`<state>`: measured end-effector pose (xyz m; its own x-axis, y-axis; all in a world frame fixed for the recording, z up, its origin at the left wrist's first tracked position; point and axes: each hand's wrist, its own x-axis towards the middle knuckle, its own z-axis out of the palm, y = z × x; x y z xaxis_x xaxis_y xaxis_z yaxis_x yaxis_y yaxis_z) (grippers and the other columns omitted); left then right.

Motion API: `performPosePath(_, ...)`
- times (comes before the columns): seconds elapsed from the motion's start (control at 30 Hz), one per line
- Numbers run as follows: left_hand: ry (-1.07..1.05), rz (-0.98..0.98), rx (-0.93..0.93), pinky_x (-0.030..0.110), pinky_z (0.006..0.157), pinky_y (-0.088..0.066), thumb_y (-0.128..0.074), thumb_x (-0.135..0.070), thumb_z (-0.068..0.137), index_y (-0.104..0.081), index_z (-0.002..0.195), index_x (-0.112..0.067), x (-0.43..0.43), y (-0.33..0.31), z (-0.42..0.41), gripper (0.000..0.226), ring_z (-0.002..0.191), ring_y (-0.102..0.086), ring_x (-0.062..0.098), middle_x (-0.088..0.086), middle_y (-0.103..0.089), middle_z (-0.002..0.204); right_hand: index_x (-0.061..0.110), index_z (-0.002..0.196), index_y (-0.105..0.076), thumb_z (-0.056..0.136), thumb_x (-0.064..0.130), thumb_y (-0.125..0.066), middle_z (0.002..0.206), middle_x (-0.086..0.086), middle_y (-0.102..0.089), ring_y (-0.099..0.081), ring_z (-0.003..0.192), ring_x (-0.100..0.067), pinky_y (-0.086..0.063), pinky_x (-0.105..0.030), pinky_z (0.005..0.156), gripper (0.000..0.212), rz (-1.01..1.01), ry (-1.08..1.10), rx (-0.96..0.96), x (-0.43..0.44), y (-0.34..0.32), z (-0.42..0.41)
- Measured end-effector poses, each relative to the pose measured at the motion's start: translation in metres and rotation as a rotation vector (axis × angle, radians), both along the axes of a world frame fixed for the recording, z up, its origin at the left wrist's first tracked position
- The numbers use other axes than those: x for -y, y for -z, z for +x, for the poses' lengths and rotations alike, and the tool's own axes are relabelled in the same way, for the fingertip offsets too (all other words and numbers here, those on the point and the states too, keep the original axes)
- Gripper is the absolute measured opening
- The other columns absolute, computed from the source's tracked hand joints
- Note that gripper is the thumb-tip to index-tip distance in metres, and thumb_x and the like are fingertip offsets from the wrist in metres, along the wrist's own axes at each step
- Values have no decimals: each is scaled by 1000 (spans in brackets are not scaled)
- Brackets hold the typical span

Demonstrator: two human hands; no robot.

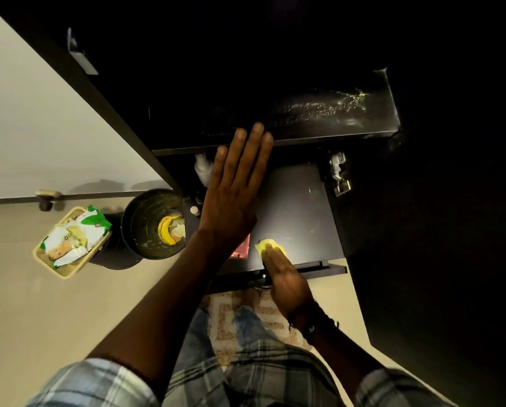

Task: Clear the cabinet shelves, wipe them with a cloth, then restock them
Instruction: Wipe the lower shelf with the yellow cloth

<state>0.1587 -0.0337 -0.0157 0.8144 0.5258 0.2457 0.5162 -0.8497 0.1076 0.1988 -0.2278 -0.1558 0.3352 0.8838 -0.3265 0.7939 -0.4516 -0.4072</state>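
I look down into a dark cabinet. My left hand is flat with fingers spread, its fingertips resting on the front edge of the upper dark shelf, which carries pale dusty streaks. My right hand presses a small yellow cloth flat against the lower dark shelf, near its front edge. A white bottle stands at the back left of the lower shelf, partly hidden by my left hand. A reddish item shows below my left wrist.
A round dark bin holding a banana peel stands on the floor at the left. Beside it a yellow basket holds white and green packets. The open cabinet door hangs at the right, with a metal hinge. A patterned rug lies underfoot.
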Motion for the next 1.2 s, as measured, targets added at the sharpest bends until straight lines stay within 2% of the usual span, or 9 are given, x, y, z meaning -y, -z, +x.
performPosePath(0.17, -10, 14, -1, 42, 118, 6, -51, 9, 62, 9, 148, -12, 0, 3, 2, 107, 142, 21, 24, 10, 5, 156, 3, 133, -51, 76, 1, -40, 138, -16, -52, -54, 124, -32, -51, -40, 98, 58, 29, 106, 82, 30, -3, 37)
performPosePath(0.23, -18, 21, 2, 42, 118, 5, -51, 8, 62, 7, 148, -11, 0, 4, 2, 106, 142, 20, 25, 10, 3, 157, -2, 136, -47, 73, 0, -52, 142, -20, -46, -49, 128, -37, -44, -42, 106, 63, 24, 158, 124, 5, 4, 56)
performPosePath(0.37, -21, 25, 22, 44, 118, 2, -47, 6, 61, 1, 149, -9, 2, 4, 4, 101, 145, 5, 27, 13, -9, 157, 4, 143, -37, 92, 4, -36, 151, -10, -36, -32, 141, -21, -19, -19, 117, 51, 66, 203, 17, -50, 6, 38)
performPosePath(0.53, -17, 28, 37, 41, 118, 6, -44, 8, 63, 6, 148, -13, -3, 9, 4, 101, 143, 16, 25, 9, -1, 156, 8, 141, -42, 100, 23, -21, 148, -11, -41, -36, 139, -27, -31, -40, 115, 49, 114, 13, 51, 9, 9, -6)
performPosePath(0.67, -14, 23, 41, 41, 117, 8, -47, 8, 63, 10, 147, -14, -3, 10, 5, 104, 140, 24, 23, 8, 3, 155, 9, 139, -44, 83, 1, -52, 140, -15, -51, -55, 122, -33, -54, -45, 92, 58, 66, 255, 140, 47, 1, 47)
performPosePath(0.87, -2, 16, 59, 42, 117, 9, -41, 7, 66, 17, 144, -16, -4, 12, 4, 100, 141, 24, 23, 8, 4, 154, 5, 148, -24, 87, 11, -50, 157, -11, -21, -20, 146, -23, -17, -26, 120, 67, -14, 270, 152, -59, 9, 133)
performPosePath(0.97, -6, 17, 62, 42, 117, 6, -35, 2, 72, 14, 145, -15, -3, 10, 5, 90, 142, 21, 25, 9, -1, 155, 8, 148, -28, 82, 9, -53, 156, -11, -25, -25, 144, -24, -19, -35, 120, 71, 21, 291, 33, -107, 22, 115)
performPosePath(1.07, 1, 7, 61, 43, 117, 5, -32, -6, 76, 17, 144, -16, -4, 10, 4, 85, 143, 19, 26, 7, 0, 155, 19, 144, -37, 84, 13, -62, 146, 0, -45, -44, 132, -15, -23, -10, 113, 66, 104, 258, -73, -94, 25, 57)
performPosePath(1.2, 7, 19, 57, 41, 117, 6, -44, 8, 67, 16, 145, -17, -7, 11, 2, 102, 140, 25, 21, 5, 4, 156, 10, 140, -44, 73, 5, -60, 146, -8, -44, -43, 135, -22, -26, -31, 117, 70, 110, 14, 26, -24, 21, 33)
